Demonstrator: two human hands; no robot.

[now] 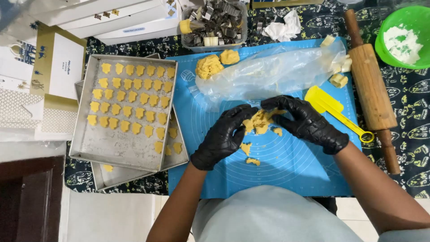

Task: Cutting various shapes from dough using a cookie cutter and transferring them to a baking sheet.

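Note:
Both my hands wear black gloves and meet over a blue baking mat point(291, 166). My left hand point(224, 134) and my right hand point(307, 121) together squeeze a ragged lump of yellow dough point(260, 121). Small dough scraps point(248, 152) lie on the mat just below the lump. Two more dough balls point(215, 63) rest at the mat's far edge, beside a crumpled clear plastic sheet point(273, 71).
A metal tray point(87, 143) at the left carries several cut-out dough shapes point(130, 101), stacked on a second tray. A yellow scraper point(327, 105), wooden rolling pin point(369, 89), green flour bowl point(405, 38), tub of metal cutters point(215, 22) and white boxes point(112, 18) surround the mat.

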